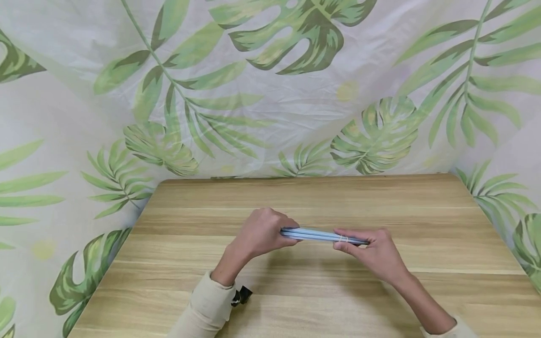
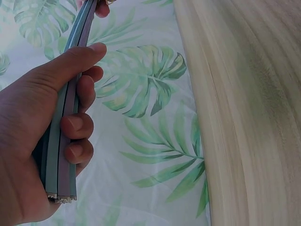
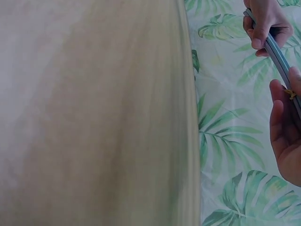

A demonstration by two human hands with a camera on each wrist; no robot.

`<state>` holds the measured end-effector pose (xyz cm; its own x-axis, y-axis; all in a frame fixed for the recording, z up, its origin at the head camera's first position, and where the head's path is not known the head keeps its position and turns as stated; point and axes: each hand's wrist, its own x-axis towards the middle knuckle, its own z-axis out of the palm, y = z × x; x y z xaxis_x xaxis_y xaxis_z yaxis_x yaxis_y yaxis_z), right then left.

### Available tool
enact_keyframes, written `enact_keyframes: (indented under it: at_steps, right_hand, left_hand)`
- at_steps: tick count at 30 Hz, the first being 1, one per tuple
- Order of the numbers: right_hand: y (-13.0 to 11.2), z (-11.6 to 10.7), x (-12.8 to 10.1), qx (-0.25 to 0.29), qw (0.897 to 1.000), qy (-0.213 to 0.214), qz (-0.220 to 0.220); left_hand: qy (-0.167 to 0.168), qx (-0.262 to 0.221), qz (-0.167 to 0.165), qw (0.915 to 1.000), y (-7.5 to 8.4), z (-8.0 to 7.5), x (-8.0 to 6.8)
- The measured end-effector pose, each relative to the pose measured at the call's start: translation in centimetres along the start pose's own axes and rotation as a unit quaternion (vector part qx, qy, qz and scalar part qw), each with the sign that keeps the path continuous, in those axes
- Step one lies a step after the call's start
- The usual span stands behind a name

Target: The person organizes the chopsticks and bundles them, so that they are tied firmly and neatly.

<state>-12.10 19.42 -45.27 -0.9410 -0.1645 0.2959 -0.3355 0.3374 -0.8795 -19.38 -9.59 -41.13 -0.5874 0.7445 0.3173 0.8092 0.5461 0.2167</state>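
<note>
A thin bundle of flat pastel strips [image 1: 321, 235], blue and lilac, is held level above the wooden table [image 1: 296, 197]. My left hand [image 1: 264, 233] grips its left end, fingers and thumb curled round the strips [image 2: 63, 141]. My right hand [image 1: 372, 249] holds the right end, where a yellowish rubber band [image 1: 341, 239] wraps the bundle. In the right wrist view the strips [image 3: 277, 59] run between both hands and the band [image 3: 290, 93] sits by my right fingers. The bundle's far right tip is hidden by my hand.
A leaf-print cloth [image 1: 270, 94] hangs behind and around the table. A small black clip-like object [image 1: 242, 295] shows beside my left sleeve. The table's wooden top stretches wide on every side of my hands.
</note>
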Motion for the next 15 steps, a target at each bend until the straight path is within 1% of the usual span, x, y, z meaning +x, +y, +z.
enact_keyframes:
  at_steps: [3, 6, 11, 15]
  right_hand:
    - [0.1, -0.6, 0.1, -0.014, 1.000, -0.005, -0.004]
    - [0.1, -1.3, 0.3, -0.017, 1.000, 0.004, -0.010]
    - [0.1, -2.2, 0.5, -0.008, 1.000, 0.023, -0.016]
    - [0.0, -2.2, 0.5, 0.012, 0.999, 0.021, -0.024]
  left_hand:
    - [0.006, 0.003, -0.006, 1.0000, -0.1, -0.1, 0.0]
    - [0.020, 0.015, -0.012, 0.9996, -0.3, -0.3, -0.1]
    - [0.029, 0.028, -0.027, 0.9988, -0.6, -0.6, -0.3]
    - [0.029, 0.026, -0.028, 0.9988, -0.7, -0.7, -0.3]
